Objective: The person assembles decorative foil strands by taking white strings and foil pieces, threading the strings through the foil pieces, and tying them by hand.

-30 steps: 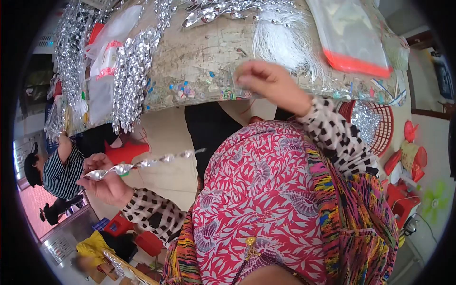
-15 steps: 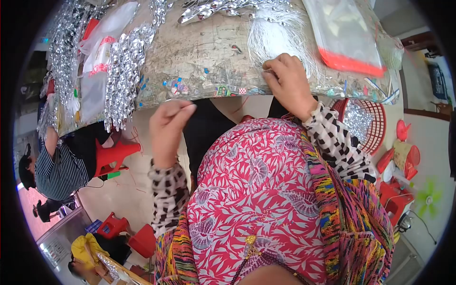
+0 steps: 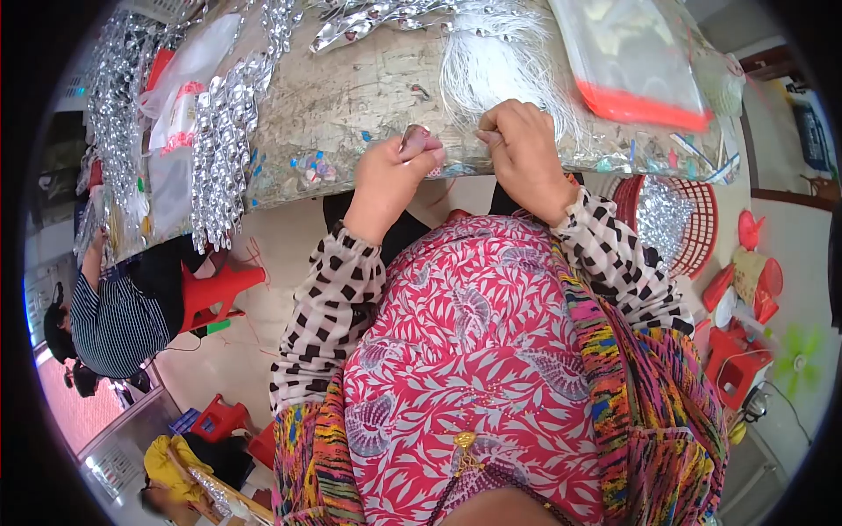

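Observation:
My left hand (image 3: 388,182) is over the table's front edge, thumb and fingers pinched on a small shiny silver piece (image 3: 412,138). My right hand (image 3: 528,156) is also closed in a pinch, just to the right and a little apart from the left. What it holds is too fine to make out. Just beyond its fingers lies a bundle of thin white strings (image 3: 491,74), spread on the table. At the top of that bundle, strands of silver foil pieces (image 3: 373,26) lie across the worn tabletop (image 3: 342,92).
Silver strands (image 3: 224,145) hang over the table's left edge beside plastic bags (image 3: 175,167). Clear bags with a red edge (image 3: 645,107) lie at right. A red basket (image 3: 697,228) of silver pieces stands below. A co-worker in stripes (image 3: 118,320) sits at left near a red stool (image 3: 219,289).
My left hand has moved up and right from below the table edge to close beside my right hand, and a shiny piece now shows in its pinch. The right hand stays nearly in place.

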`<state>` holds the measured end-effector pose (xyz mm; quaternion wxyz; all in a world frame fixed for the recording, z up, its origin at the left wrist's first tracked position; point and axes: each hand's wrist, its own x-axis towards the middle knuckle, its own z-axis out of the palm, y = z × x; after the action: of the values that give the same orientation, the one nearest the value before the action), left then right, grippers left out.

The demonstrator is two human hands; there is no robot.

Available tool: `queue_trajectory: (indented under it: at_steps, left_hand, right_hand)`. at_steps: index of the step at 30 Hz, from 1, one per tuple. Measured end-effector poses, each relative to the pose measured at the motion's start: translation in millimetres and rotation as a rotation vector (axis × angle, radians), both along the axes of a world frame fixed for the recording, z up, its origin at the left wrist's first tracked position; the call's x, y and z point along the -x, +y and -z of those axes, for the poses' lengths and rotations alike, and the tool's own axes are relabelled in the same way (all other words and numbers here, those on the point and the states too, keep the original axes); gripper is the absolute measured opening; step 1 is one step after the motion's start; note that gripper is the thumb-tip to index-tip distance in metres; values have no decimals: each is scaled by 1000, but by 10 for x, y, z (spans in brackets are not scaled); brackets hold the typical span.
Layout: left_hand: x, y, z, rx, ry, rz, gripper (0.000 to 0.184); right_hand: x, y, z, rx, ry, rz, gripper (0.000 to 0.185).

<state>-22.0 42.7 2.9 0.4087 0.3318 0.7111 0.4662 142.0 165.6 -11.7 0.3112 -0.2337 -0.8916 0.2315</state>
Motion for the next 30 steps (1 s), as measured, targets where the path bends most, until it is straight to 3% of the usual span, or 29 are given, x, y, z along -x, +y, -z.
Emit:
queue_trajectory:
  at_steps: [5, 8, 13, 19, 30]
  left_hand:
    - [-56, 159, -66, 14, -33, -52, 21]
    - [-45, 164, -43, 38, -26, -78, 21]
    - [-40, 148, -38, 65, -39, -72, 24]
    - [-156, 254, -267, 179, -219, -68, 25]
    - [-99, 214, -278, 92, -372, -75, 18]
  right_hand:
    - [35, -2, -5, -187, -10, 154, 9]
    - [28, 36, 58, -129, -108, 66, 10]
    - [-5, 39, 21, -78, 99, 35, 12]
    - [-23, -19, 14, -112, 128, -60, 12]
    - [-28, -209, -9, -39, 183, -177, 23]
